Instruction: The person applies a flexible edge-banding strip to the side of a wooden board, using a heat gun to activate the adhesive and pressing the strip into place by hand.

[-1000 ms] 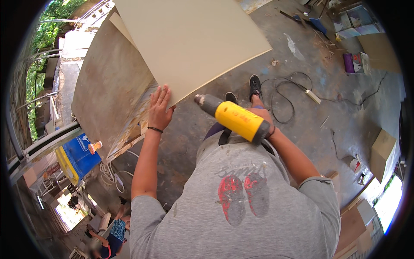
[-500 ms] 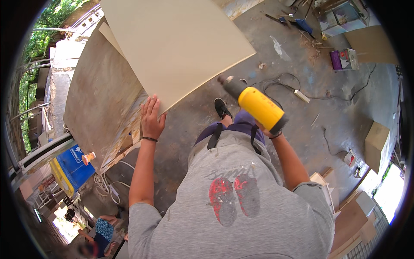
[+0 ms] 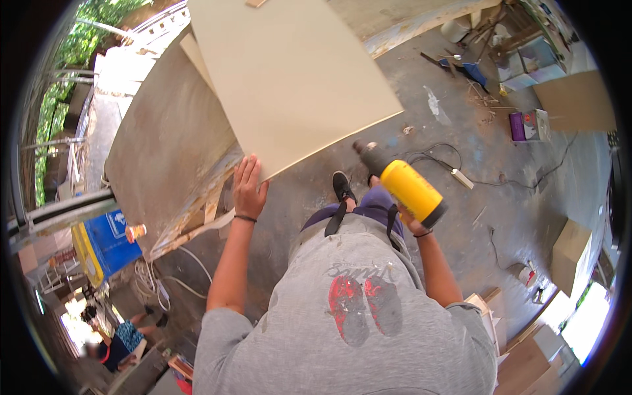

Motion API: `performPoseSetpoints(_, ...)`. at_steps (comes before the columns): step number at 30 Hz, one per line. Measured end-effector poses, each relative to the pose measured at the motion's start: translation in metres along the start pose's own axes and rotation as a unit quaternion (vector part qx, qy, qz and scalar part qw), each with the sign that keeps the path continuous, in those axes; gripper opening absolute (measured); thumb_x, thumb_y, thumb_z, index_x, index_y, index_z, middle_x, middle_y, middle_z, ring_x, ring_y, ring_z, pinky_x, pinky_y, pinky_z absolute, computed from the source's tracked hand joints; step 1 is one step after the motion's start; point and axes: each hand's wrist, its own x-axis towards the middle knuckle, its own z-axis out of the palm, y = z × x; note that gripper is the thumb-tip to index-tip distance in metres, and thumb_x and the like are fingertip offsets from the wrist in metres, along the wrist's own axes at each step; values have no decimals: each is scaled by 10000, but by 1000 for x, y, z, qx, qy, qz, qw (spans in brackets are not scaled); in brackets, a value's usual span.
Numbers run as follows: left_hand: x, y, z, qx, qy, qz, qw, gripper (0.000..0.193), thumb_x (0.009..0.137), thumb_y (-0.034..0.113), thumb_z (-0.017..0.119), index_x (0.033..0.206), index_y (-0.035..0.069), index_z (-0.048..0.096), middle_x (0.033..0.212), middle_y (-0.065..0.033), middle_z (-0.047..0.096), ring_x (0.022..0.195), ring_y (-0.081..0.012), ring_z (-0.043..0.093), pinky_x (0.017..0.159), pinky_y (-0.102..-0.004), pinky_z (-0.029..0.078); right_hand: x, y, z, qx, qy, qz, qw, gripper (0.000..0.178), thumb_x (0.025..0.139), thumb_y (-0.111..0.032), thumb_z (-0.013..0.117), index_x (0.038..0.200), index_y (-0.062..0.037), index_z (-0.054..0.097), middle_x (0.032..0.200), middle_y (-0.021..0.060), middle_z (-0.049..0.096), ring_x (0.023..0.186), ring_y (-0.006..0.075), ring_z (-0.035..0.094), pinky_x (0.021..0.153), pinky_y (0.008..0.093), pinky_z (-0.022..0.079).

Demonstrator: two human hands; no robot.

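Observation:
A large cream panel lies on a worn wooden workbench, its near right edge jutting past the bench. My left hand rests with straight fingers at the panel's near left corner. In my right hand is a yellow and black heat gun, its dark nozzle directed toward the panel's near edge, a short way off it. The gun's body hides its handle and most of my right fingers.
A power cord with a white socket strip runs over the concrete floor on the right. Farther right stand a purple box and a cardboard box. A blue and yellow container is at left; another person sits at lower left.
The view has shifted, so the panel and bench appear lower and more to the right. My left hand stays at the panel's corner, and the heat gun remains in my right hand near the edge.

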Motion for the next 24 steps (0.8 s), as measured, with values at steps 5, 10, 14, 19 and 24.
performPoseSetpoints(5,-3,12,20,-4,59,-72,996,510,752,221,732,1209,52,581,1380,-91,496,1336,-274,387,1117,-488,227,30,-24,-47,185,111,196,957,142,803,-59,625,938,-42,586,754,48,589,697,151,591,668,278,469)
performPoseSetpoints(10,4,18,23,12,72,-70,995,515,741,286,758,1172,44,611,1340,-91,537,1308,-267,428,1117,-479,235,17,-15,-51,150,83,142,975,169,792,-102,621,938,-27,582,747,53,588,667,156,584,640,289,470)
performPoseSetpoints(14,4,20,17,17,64,-71,995,521,749,276,755,1185,34,603,1353,-93,525,1312,-271,423,1116,-481,239,33,-38,-55,213,69,199,954,185,790,-121,606,938,-13,581,754,66,592,659,163,583,635,288,471)
performPoseSetpoints(19,3,27,19,8,68,-96,993,560,743,285,764,1209,32,585,1373,-97,505,1319,-275,414,1119,-505,222,44,-51,-77,211,71,250,942,207,774,-111,591,950,-4,573,771,78,589,665,171,579,634,292,478)
performPoseSetpoints(24,5,40,25,-6,94,-138,986,540,783,308,730,1225,39,579,1394,-108,483,1346,-282,379,1127,-511,183,56,-49,-97,317,106,272,903,217,761,-66,591,963,9,567,751,87,574,635,190,572,606,307,482)
